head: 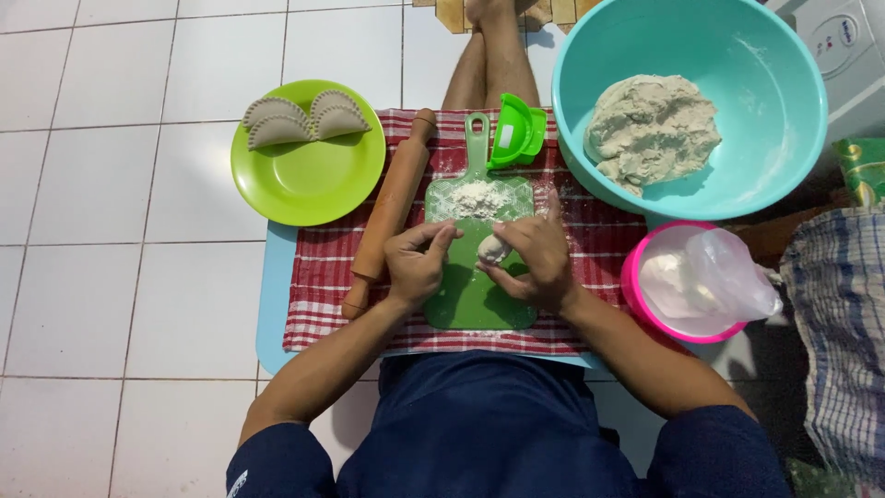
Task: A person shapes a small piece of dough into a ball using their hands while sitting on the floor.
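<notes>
A small white dough piece sits on the green cutting board, with my right hand closed around it. My left hand rests on the board's left side, fingers reaching toward the dough. A pile of flour lies on the board's far half. A wooden rolling pin lies diagonally just left of the board. A green dumpling press sits beyond the board, and everything rests on a red checked cloth.
A lime plate at the left holds two folded dumplings. A large teal bowl with a dough mass stands far right. A pink bowl with a plastic bag is at right. White tiles surround.
</notes>
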